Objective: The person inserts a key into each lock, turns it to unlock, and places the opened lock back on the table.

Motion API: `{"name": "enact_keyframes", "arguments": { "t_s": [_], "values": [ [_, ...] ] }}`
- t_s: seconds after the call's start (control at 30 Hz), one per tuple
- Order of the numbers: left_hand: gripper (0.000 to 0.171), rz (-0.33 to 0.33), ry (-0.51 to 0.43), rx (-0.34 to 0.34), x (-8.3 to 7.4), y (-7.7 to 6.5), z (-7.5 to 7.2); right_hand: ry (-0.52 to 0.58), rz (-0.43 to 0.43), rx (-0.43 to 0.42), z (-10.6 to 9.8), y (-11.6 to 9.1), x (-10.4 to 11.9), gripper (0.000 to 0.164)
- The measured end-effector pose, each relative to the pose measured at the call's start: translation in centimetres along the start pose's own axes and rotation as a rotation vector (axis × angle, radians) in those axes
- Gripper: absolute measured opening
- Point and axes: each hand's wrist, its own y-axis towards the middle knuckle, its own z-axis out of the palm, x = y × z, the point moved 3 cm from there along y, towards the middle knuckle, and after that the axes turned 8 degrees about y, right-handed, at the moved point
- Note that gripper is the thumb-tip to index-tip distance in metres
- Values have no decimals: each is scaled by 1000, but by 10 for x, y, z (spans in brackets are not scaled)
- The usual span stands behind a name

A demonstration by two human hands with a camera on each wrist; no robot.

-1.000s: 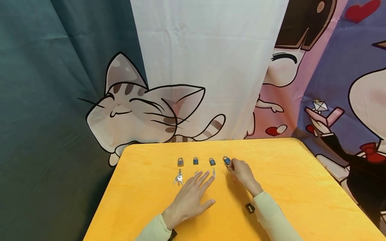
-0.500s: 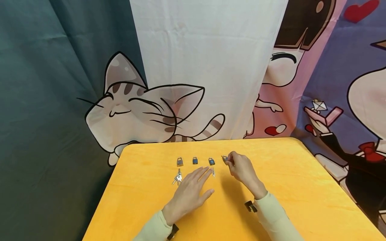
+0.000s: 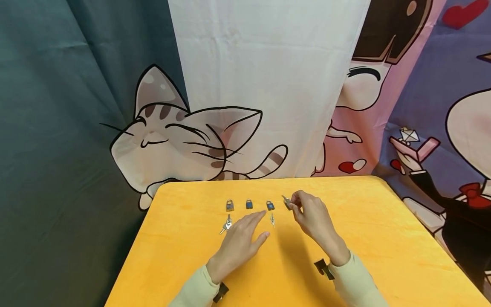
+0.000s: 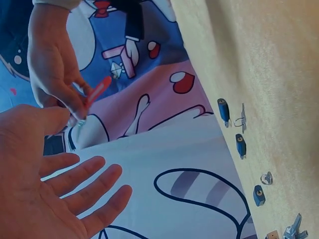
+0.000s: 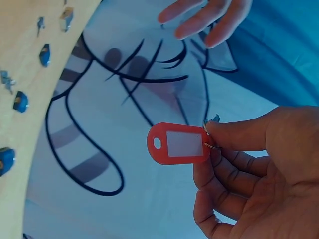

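Pinching a silvery metal key [image 3: 285, 199] and its red, rounded plastic tag [image 5: 178, 143] near the tag's ringed end, our right hand [image 5: 244, 159] shows us the tag's white rectangular label [image 5: 185, 144]. Left of the grip hangs our left hand [image 3: 239, 234], fingers outstretched. Just left of the grip, on the yellow table [image 3: 345, 221], a blue-bodied metal padlock [image 3: 270, 205] bears a pale mark too small for us to read.
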Motion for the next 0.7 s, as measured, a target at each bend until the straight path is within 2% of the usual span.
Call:
{"name": "enact_keyframes", "arguments": {
  "t_s": [0.2,0.33,0.7],
  "values": [
    [47,-74,-128,-53,2,6,-5,-1,-53,-40,-9,-4,14,15],
    [44,-108,-252,-74,2,11,-7,-5,-87,-61,-15,-6,24,17],
    [32,-139,-497,-172,-5,20,-13,16,-206,-85,-22,-20,44,22]
  ]
}}
